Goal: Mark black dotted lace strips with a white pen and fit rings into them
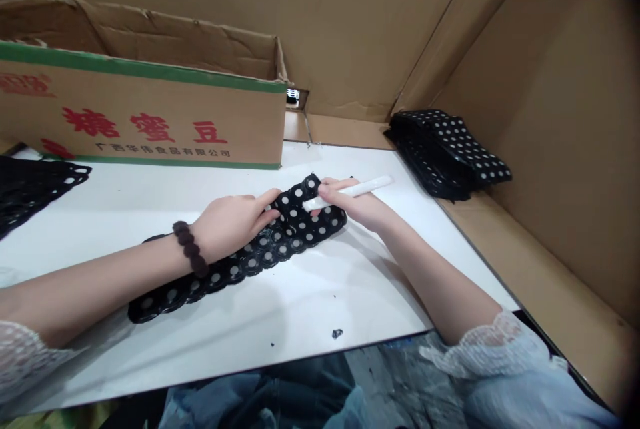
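A: Head view. Item one?
B: Black dotted strip, one, pale round spots, glossy, scalloped edge; lies aslant at frame centre, on the white table.
A: Grip?
B: Left hand: thumb and finger pinch the strip near its upper edge. Right hand: thumb and fingers clasp item two, white stick, over the strip's upper-right end.
A: Handling?
B: Strip, judged: light, flexible, slick-faced, likely to slide or curl if held at one point; not brittle. Stick, judged: light, stiff, smooth.
A: Where to take hold?
B: Strip: best by opposite edges, close to the part being handled, lower-left end supported by the table. Stick: by its middle, tip left clear.
A: Also listed?
B: Stack of dotted pieces, upper right; black openwork piece, left edge; cardboard box, upper left, red and black lettering, green borders.
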A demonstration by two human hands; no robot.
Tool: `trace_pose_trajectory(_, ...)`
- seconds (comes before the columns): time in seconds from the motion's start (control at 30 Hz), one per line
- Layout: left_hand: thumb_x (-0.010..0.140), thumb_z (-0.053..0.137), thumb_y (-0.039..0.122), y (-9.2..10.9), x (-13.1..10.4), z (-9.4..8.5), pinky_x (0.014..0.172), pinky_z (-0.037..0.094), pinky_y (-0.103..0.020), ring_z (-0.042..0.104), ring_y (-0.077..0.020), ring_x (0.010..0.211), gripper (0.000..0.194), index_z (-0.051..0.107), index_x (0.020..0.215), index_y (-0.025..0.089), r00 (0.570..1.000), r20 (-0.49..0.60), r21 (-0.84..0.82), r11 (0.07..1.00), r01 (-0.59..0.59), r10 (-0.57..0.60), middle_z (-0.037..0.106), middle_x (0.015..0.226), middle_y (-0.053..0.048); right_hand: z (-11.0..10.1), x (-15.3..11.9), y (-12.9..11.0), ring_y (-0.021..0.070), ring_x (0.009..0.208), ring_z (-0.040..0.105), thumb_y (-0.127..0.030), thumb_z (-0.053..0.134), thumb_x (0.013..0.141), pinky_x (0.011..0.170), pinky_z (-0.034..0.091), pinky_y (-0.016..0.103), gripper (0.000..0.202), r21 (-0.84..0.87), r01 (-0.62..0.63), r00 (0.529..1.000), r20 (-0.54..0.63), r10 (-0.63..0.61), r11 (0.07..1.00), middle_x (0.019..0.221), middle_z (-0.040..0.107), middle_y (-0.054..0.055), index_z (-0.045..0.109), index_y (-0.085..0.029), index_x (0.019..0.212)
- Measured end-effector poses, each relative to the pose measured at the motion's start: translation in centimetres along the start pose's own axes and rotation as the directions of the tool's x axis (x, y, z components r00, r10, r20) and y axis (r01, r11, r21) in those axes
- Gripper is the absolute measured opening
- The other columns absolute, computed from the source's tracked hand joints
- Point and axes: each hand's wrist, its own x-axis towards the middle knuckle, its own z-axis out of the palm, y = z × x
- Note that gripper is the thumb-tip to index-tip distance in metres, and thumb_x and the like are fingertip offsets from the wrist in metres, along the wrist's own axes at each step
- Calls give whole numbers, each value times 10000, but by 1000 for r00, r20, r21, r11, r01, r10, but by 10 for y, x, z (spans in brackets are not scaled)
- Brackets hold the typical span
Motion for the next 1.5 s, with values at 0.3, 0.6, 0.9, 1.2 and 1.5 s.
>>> trace_pose_trajectory(0.3, 854, 226, 506, -25, 10, -16, 592, 363, -290, 525, -185, 592, 455, 415, 1234, 342, 970, 97, 91, 969, -230, 221, 556, 766, -44, 11, -1, 1, 131, 713, 525, -487, 418, 808, 660, 361, 248, 418, -101, -43, 997, -71, 36, 994, 774, 601, 30, 655, -154, 718)
trace_pose_trajectory(0.6, 828, 353, 434, -7, 19, 2, 787, 390, -349, 509, -236, 909, 371, 454, 1115, 222, 989, 44, -291, 949, -122, 141, 568, 930, -69, 15, -2, 5, 124, 691, 522, -463, 419, 809, 671, 376, 265, 398, -232, -41, 999, -10, 40, 972, 773, 551, 34, 640, -162, 673)
trace_pose_trajectory(0.9, 791, 381, 287, 4, 13, 6, 775, 384, -305, 509, -179, 838, 166, 486, 884, 198, 999, -23, -542, 840, -42, 35, 565, 879, -13, 23, -5, 2, 146, 844, 538, -418, 443, 811, 790, 376, 282, 343, -192, -12, 998, -68, -1, 981, 892, 581, 49, 651, -177, 682)
trace_pose_trajectory(1.2, 782, 306, 288, 6, 15, 6, 754, 370, -294, 476, -169, 787, 182, 463, 747, 204, 996, 76, -670, 737, 92, -55, 515, 759, 18, 28, -6, -5, 119, 651, 514, -429, 414, 813, 623, 347, 251, 381, -44, -135, 986, -101, 130, 990, 655, 605, 2, 637, -167, 648)
trace_pose_trajectory(1.5, 800, 362, 294, 5, 14, 10, 713, 372, -273, 476, -151, 761, 143, 474, 826, 208, 999, 3, -669, 743, 30, -37, 525, 782, 24, 31, -5, -2, 119, 657, 493, -362, 402, 822, 629, 346, 264, 356, -105, -48, 991, -127, 35, 993, 631, 548, 1, 538, -164, 559)
